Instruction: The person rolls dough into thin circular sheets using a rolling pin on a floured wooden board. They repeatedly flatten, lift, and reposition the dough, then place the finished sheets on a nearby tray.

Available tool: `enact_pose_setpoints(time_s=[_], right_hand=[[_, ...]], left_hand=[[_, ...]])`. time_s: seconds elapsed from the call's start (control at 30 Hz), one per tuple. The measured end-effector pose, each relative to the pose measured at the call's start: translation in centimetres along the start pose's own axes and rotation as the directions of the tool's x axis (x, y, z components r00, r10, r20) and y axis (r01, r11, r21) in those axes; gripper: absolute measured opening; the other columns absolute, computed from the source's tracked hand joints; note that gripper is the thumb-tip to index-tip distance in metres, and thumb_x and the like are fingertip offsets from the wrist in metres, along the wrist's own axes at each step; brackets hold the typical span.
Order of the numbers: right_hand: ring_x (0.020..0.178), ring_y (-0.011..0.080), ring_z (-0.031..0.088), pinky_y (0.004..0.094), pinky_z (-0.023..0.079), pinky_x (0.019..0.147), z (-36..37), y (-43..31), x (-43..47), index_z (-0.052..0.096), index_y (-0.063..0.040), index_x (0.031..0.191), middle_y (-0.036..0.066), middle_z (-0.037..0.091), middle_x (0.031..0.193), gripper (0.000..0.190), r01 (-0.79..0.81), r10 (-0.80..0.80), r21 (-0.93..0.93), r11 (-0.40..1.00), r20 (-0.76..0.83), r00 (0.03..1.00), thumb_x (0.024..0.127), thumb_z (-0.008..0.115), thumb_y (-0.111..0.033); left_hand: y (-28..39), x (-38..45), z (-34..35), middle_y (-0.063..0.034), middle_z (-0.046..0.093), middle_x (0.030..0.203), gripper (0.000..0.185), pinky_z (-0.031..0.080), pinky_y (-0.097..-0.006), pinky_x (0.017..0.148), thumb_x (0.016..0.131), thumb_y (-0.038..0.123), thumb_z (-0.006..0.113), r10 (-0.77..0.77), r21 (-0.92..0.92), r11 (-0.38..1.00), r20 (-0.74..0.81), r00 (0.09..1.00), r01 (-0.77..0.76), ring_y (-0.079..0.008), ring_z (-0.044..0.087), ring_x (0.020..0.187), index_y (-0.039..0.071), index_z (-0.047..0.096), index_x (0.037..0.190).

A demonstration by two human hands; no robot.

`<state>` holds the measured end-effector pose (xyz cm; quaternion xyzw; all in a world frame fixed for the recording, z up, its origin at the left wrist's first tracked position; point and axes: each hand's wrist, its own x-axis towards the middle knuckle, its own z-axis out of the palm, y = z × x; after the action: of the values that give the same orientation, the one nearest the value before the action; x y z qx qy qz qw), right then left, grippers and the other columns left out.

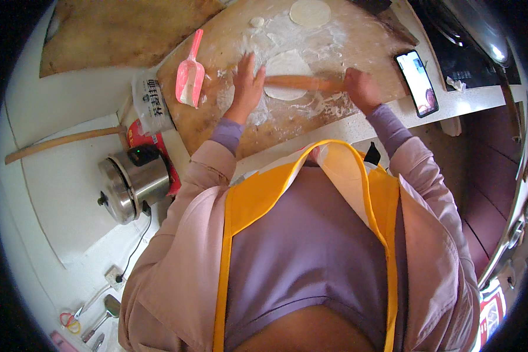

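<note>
A wooden rolling pin [306, 83] lies across a flattened round of dough [287, 66] on a floured wooden board [220, 48]. My right hand [363, 90] is closed around the pin's right end. At the pin's left end is my left hand [247, 86], its fingers stretched out and its thumb raised; whether the palm presses on the pin is hidden. Another dough round [310, 12] rests at the far side of the board, with a small lump of dough [257, 22] to its left. Loose flour surrounds them.
A pink scoop [190, 79] holding some flour lies left on the board. On the right a smartphone [418, 83] lies at the board's edge, before a black hob [462, 53]. A printed plastic bag [149, 103] and a steel electric pot [134, 182] stand at the left.
</note>
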<state>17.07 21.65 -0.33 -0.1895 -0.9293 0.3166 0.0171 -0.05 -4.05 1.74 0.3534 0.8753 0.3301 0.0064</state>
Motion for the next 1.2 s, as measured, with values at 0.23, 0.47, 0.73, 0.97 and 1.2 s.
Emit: enact_pose_setpoints(time_s=[0.23,0.47,0.73,0.97,1.2], right_hand=[[0.075,0.0402,0.060,0.0508,0.046,0.064,-1.4,-0.1,0.2,0.057,-0.008,0.084,0.019,0.063,0.081,0.020,-0.105,0.099,-0.076,0.992,-0.075,0.992,0.086,0.045,-0.024],[0.077,0.0381,0.061,0.0492,0.047,0.065,-1.0,-0.3,-0.3,0.057,-0.009,0.085,0.017,0.063,0.083,0.022,-0.117,0.113,-0.028,0.993,-0.099,0.989,0.084,0.047,-0.029],[0.080,0.0374,0.061,0.0487,0.048,0.066,-0.8,-0.2,-0.4,0.056,-0.009,0.085,0.016,0.063,0.086,0.023,-0.127,0.119,-0.071,0.989,-0.109,0.987,0.085,0.045,-0.030],[0.078,0.0365,0.062,0.0483,0.048,0.066,-0.9,-0.4,-0.5,0.058,-0.011,0.088,0.015,0.064,0.087,0.022,-0.111,0.102,-0.086,0.990,-0.109,0.989,0.086,0.045,-0.029],[0.079,0.0357,0.062,0.0476,0.049,0.065,-1.7,-1.2,-0.8,0.058,-0.011,0.088,0.014,0.064,0.087,0.023,-0.145,0.137,-0.114,0.983,-0.077,0.988,0.086,0.047,-0.030]], left_hand=[[3.6,-5.1,-0.3,-0.0207,0.047,0.127,0.042,0.030,-0.0464,0.101,0.081,0.011,0.057,0.238,-0.058,0.971,0.145,0.960,-0.232,-0.0352,0.046,0.116,0.000,0.049,0.121],[6.3,-9.5,0.5,-0.0173,0.040,0.134,0.044,0.022,-0.0519,0.105,0.084,0.018,0.054,0.296,0.125,0.913,0.450,0.842,-0.387,-0.0332,0.040,0.121,0.002,0.047,0.124],[6.6,-5.6,0.8,-0.0136,0.054,0.111,0.039,0.038,-0.0439,0.087,0.076,0.006,0.058,0.221,0.114,0.963,0.182,0.958,-0.244,-0.0316,0.051,0.101,0.005,0.054,0.115],[5.6,-4.1,2.0,-0.0136,0.058,0.091,0.028,0.045,-0.0417,0.071,0.071,0.008,0.066,0.068,0.008,0.997,0.289,0.955,-0.073,-0.0326,0.056,0.086,0.004,0.058,0.098],[5.4,-4.3,2.1,-0.0122,0.057,0.087,0.016,0.046,-0.0399,0.070,0.070,0.009,0.067,0.225,0.096,0.962,0.244,0.943,-0.254,-0.0316,0.056,0.082,0.003,0.060,0.083]])
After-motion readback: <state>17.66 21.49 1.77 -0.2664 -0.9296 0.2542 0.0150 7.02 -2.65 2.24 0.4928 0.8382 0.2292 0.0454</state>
